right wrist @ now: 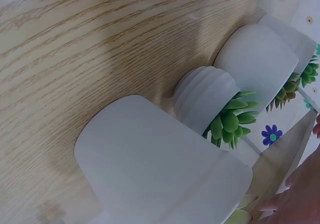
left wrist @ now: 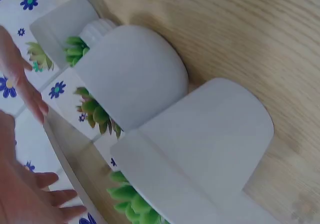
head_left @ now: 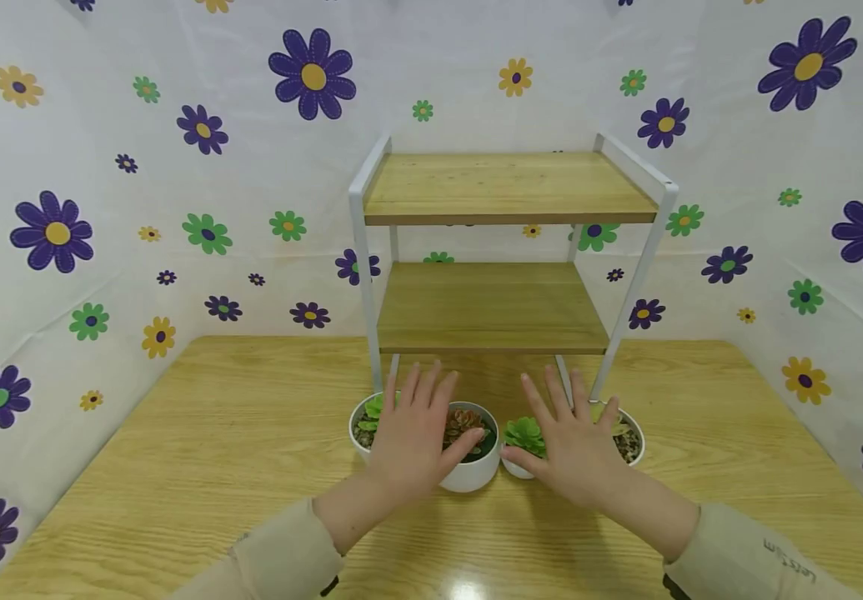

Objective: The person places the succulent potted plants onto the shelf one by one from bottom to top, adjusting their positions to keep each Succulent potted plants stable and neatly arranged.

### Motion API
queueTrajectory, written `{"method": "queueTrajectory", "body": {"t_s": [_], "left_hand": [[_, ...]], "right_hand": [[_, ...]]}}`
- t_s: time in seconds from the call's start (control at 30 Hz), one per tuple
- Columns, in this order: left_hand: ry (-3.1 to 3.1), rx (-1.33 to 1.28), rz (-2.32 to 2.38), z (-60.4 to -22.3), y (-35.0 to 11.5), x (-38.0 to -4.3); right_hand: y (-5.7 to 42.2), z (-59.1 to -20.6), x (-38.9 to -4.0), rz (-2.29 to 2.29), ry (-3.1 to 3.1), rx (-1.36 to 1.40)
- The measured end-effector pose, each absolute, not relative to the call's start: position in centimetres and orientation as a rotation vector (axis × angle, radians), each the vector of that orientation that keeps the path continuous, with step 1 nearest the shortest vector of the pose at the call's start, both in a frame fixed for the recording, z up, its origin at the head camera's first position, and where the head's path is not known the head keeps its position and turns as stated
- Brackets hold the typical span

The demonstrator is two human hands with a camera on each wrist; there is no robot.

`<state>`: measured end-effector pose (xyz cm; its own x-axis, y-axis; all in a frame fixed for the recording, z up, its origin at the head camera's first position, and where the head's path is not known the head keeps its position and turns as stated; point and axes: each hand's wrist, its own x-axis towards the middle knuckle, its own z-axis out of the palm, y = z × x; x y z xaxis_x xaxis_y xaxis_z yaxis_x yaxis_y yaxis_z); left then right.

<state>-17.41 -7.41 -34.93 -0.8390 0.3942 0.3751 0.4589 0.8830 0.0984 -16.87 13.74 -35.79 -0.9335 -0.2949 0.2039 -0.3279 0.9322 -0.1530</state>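
Note:
Four white pots of succulents, hence several, stand in a row on the wooden table. My left hand [head_left: 410, 437] is spread over the left pair: a pot with a bright green plant [head_left: 368, 417] and a rounded pot with a reddish-brown rosette [head_left: 471, 475]. Over the right pair, my right hand [head_left: 579, 452] spreads its fingers above a small ribbed pot [right wrist: 202, 96] with a green succulent [head_left: 524, 435] and a larger pot [right wrist: 160, 164] with a pale plant. Both hands hold nothing; the wrist views show them above the pots, apart from the pot walls.
Just behind the pots stands a shelf rack with white metal legs and two wooden boards, an upper board [head_left: 506, 183] and a lower board [head_left: 491, 304]. Flower-printed cloth [head_left: 446, 50] hangs at the back and both sides of the table [head_left: 251, 417].

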Motion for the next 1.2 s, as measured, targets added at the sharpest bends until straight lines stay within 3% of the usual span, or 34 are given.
{"method": "queueTrajectory", "body": {"t_s": [0.53, 0.97, 1.2], "left_hand": [[-2.18, -0.515, -0.554, -30.2, -10.9, -19.7], [-2.295, -0.055, -0.957, -25.8, -14.6, -23.1], [-2.437, -0.035, -1.255, -22.5, -14.4, -24.1]], "right_hand": [[14.2, -35.8, -16.6, 0.296, -2.902, 0.494], [14.1, -36.0, -15.7, 0.238, -2.871, 0.556], [14.3, -36.1, -15.1, 0.21, -2.858, 0.579]]}}
